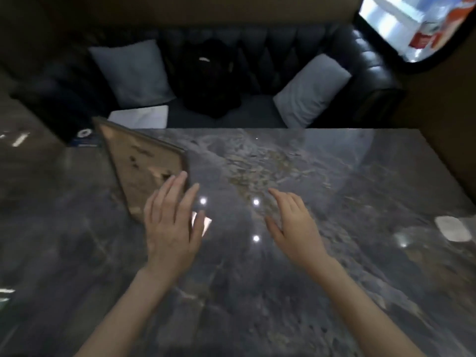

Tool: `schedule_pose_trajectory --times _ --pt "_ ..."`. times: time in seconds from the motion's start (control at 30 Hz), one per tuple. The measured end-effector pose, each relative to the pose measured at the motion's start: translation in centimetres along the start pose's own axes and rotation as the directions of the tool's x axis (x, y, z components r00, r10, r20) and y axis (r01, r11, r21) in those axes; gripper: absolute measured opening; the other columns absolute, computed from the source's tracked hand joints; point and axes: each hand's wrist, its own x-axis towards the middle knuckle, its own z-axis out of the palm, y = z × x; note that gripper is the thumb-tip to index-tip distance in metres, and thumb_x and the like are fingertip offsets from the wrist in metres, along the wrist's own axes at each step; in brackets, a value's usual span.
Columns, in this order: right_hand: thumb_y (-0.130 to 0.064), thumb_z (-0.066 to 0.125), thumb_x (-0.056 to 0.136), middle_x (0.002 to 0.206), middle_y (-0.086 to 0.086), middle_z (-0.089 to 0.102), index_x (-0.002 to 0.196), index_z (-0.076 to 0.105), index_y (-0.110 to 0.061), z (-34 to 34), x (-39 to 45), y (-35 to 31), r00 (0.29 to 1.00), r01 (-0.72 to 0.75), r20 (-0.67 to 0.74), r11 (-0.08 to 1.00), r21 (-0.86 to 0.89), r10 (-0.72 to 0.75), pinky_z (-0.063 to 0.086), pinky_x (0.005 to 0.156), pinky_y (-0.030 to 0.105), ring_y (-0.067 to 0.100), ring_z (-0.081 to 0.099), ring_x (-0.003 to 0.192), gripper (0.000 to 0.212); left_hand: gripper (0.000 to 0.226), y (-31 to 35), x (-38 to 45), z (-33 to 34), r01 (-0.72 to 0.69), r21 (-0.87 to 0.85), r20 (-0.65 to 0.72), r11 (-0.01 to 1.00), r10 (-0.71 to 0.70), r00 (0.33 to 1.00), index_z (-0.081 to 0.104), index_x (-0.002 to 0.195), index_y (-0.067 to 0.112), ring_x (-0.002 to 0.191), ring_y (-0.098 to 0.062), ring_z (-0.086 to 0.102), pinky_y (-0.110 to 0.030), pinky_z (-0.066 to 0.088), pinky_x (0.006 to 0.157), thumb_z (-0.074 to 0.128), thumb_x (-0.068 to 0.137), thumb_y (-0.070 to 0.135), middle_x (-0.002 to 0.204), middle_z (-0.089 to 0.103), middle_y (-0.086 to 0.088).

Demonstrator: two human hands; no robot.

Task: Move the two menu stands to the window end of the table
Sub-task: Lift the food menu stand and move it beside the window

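One framed menu stand (140, 162), tan with a dark wooden border, stands tilted on the left part of the grey marble table (334, 176). My left hand (171, 222) hovers flat with fingers apart at the stand's near right corner, fingertips overlapping its edge; whether they touch it is unclear. My right hand (293, 225) is spread above the table's middle and holds nothing. A second stand is not clearly visible. The window (422, 27) glows at the upper right.
A dark leather bench (257, 109) runs behind the table with two grey cushions (131, 73) (313, 90) and a black bag (208, 78). White paper (140, 117) lies on the seat. A pale object (454, 229) sits at the table's right edge.
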Motion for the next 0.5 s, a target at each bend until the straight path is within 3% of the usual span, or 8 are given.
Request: schedule_pose_trajectory --times 0.1,0.23,0.4,0.5 --pt "-0.020 0.055 0.083 0.131 0.016 0.052 0.135 0.033 -0.004 2.8 0.8 -3.0 0.996 0.005 0.084 0.998 0.059 -0.009 0.033 0.103 0.034 0.029 0.042 0.122 0.059 0.045 -6.0 -1.4 -1.1 0.172 0.087 0.054 0.981 -0.177 0.983 0.041 0.130 0.005 0.129 -0.029 0.032 -0.045 0.028 0.103 0.044 0.089 0.025 0.141 0.035 -0.015" --pt "-0.022 0.061 0.083 0.141 0.011 0.041 0.142 0.019 -0.008 5.8 2.0 -6.2 0.987 -0.043 0.157 0.990 0.137 0.021 0.027 0.108 0.032 0.024 0.032 0.132 0.073 0.059 -12.1 -3.0 -0.5 0.409 0.190 0.230 0.892 -0.446 0.865 0.027 0.141 0.008 0.135 -0.032 0.027 -0.050 0.025 0.108 0.037 0.090 0.034 0.152 0.028 -0.019" --pt "-0.025 0.065 0.081 0.150 0.006 0.029 0.143 0.014 -0.013 9.4 3.6 -8.6 0.957 -0.200 0.260 0.947 0.252 0.133 0.027 0.113 0.038 0.020 0.026 0.137 0.081 0.064 -16.5 -3.3 1.7 0.563 0.167 0.371 0.809 -0.581 0.725 0.009 0.148 0.010 0.146 -0.025 0.008 -0.044 0.007 0.117 0.036 0.096 0.036 0.159 0.006 -0.010" --pt "-0.027 0.068 0.078 0.146 0.001 0.037 0.141 0.019 -0.018 11.1 4.4 -9.5 0.939 -0.274 0.299 0.897 0.347 0.171 0.034 0.109 0.038 0.015 0.033 0.133 0.080 0.064 -18.0 -2.8 3.5 0.663 0.070 0.456 0.745 -0.615 0.643 0.006 0.148 0.012 0.147 -0.021 0.006 -0.044 0.006 0.119 0.030 0.097 0.042 0.159 0.005 -0.006"
